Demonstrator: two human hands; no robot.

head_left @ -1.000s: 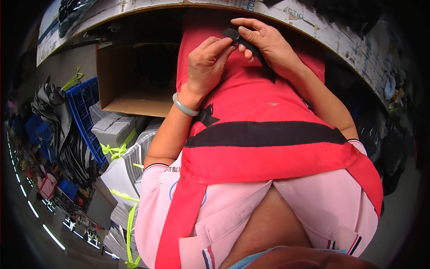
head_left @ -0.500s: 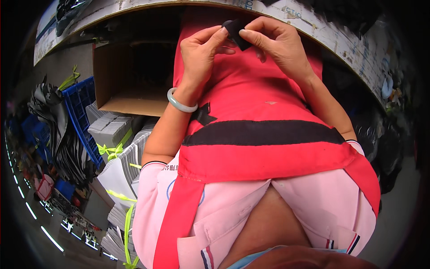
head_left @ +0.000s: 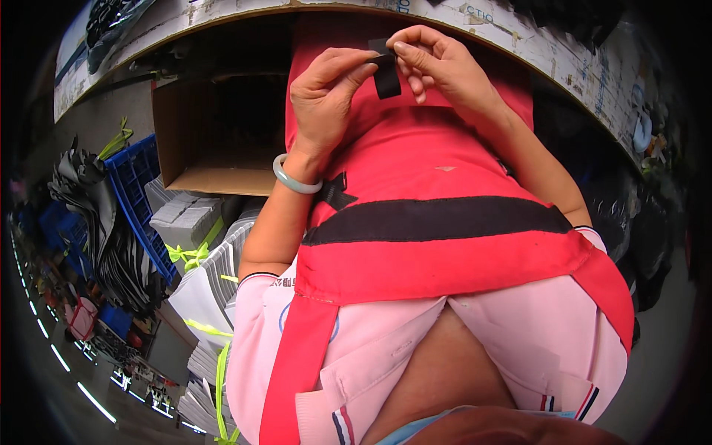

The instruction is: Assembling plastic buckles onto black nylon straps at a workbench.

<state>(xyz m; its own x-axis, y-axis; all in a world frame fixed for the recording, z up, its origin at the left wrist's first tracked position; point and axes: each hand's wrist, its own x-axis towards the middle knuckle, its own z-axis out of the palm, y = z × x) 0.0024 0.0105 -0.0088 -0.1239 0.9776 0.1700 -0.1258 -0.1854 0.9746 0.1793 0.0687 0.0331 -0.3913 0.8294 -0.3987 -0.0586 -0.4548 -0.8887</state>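
A small strip of black material hangs between my two hands, above the lap of my red apron. My left hand pinches it between thumb and fingertips from the left. From the right, my right hand pinches the strip's upper end with thumb and index finger, its other fingers curled beneath. The strip's lower end dangles below the fingertips. A pale bracelet circles my left wrist.
Ahead runs a worktable edge covered in printed white sheeting. At left are an open cardboard box, a blue plastic crate, draped black sheets and grey stacks tied with yellow-green strips. Dark plastic bags lie at right.
The black piece, bunched between my fingers before, now shows as a strip hanging down. My left hand has shifted slightly left, and my right hand slightly left and up.
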